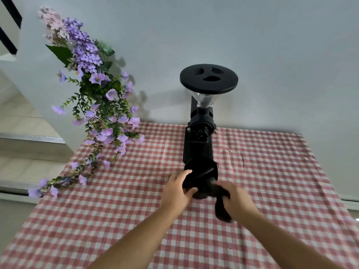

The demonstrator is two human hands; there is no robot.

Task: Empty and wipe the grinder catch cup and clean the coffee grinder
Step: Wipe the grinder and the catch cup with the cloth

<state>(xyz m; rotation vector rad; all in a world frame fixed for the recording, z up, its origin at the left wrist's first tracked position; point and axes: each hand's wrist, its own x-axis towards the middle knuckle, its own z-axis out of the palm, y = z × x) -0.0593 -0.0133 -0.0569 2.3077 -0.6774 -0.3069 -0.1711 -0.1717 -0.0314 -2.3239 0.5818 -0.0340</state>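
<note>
Head view: the worktop [281, 181] is covered by a red-and-white checked tablecloth [97, 230] and stands against a plain pale wall [252, 35]. At the back of it, close to the wall, stands the black coffee grinder [201, 133], upright. It carries a clear funnel-shaped hopper [205, 99] with a round black lid [208, 78] on top.

Just in front of the grinder's base is the round black catch cup [201, 170], tilted so that its open mouth shows. Whether it rests on the tablecloth or is lifted off it cannot be told. The left hand [177, 189] grips the cup from its left side, with fingers curled over the rim and the thumb against the lower wall.

The right hand [236, 200], blurred, is closed round a dark crumpled cloth [221, 208]. It presses one end of the cloth against the cup's lower right side, while the other end hangs down below the hand. Both bare forearms reach in from the bottom edge.

To the left, a spray of purple and pink artificial flowers with green leaves [97, 105] trails down onto the tablecloth's left corner, well apart from the grinder.
</note>
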